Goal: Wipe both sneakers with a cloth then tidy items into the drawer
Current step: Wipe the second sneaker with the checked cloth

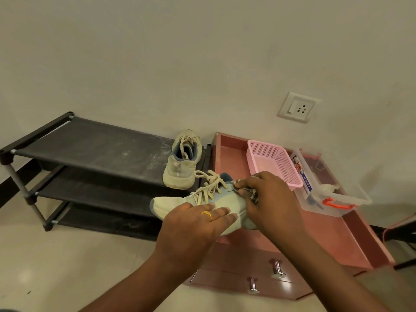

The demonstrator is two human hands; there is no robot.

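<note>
At frame centre, the left grip (pixel 193 226) lies spread flat on the nearer of 2 sneakers (pixel 171 204) while the right grip (pixel 267 199) pinches a patterned cloth (pixel 254 195) at its collar, over the open drawer's (pixel 337 233) left edge: best to brace firmly and rub in short strokes.

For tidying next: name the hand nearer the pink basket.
Right. The right hand, gripping the cloth, is just in front of the basket; left hand rests on the sneaker, farther left.

I see one pale laced sneaker (pixel 173 203) toe-left, patterned cloth (pixel 254 195) bunched at its collar; the second sneaker (pixel 181 164) upright behind
</note>
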